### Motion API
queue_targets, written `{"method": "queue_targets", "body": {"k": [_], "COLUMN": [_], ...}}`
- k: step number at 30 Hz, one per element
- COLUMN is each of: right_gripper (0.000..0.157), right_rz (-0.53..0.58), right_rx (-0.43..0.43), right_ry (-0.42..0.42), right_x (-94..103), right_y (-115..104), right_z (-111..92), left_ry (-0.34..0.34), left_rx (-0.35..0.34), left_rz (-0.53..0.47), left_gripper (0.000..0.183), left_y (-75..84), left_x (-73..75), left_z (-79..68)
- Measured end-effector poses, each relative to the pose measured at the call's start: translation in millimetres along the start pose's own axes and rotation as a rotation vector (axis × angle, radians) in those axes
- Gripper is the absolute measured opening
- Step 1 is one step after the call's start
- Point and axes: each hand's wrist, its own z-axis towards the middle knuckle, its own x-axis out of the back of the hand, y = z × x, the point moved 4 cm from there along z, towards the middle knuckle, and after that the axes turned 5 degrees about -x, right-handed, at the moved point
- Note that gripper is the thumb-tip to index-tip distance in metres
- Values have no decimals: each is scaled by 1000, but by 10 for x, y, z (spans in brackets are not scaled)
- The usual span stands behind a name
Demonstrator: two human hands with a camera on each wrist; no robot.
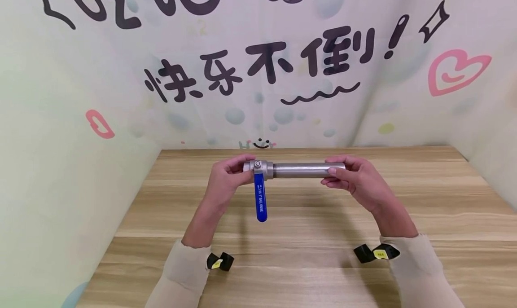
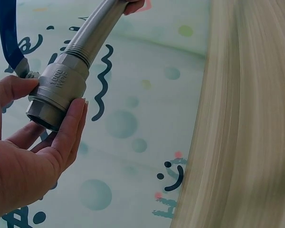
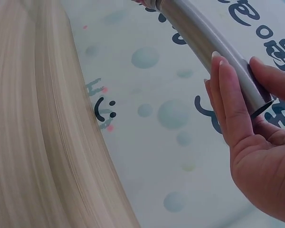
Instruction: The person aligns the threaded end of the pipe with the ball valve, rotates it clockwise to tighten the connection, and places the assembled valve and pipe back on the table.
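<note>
A metal ball valve (image 1: 264, 169) with a long blue lever handle (image 1: 260, 198) is joined to a straight steel pipe (image 1: 300, 170), and the two are held level above the table. My left hand (image 1: 229, 178) grips the valve's free end, thumb on the near side and fingers behind and below. In the left wrist view the valve body (image 2: 59, 85) shows raised lettering, and threads show where the pipe enters it. My right hand (image 1: 357, 178) holds the pipe's far right end between thumb and fingers. The pipe's open end (image 3: 262, 108) shows in the right wrist view. The lever hangs toward me.
Below lies a wood-grain table (image 1: 282, 245), whose back edge meets a pale printed backdrop (image 1: 226, 128) with dark lettering and pink hearts. Each sleeved wrist carries a small black strap camera (image 1: 220, 261). The backdrop also runs along the left and right sides.
</note>
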Motion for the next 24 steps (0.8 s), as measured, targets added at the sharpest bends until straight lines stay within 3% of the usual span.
{"method": "queue_targets", "body": {"k": [14,24], "right_gripper": [15,38], "right_rz": [2,9], "right_rx": [-7,-5], "right_ry": [11,-50], "right_x": [15,28], "right_y": [27,36], "right_z": [-3,-12], "left_ry": [-5,12], "left_rx": [-4,3], "left_rz": [4,-1], "left_gripper": [33,35], "left_y": [-13,-10], "left_x": [-9,6], "left_z": [-4,4]}}
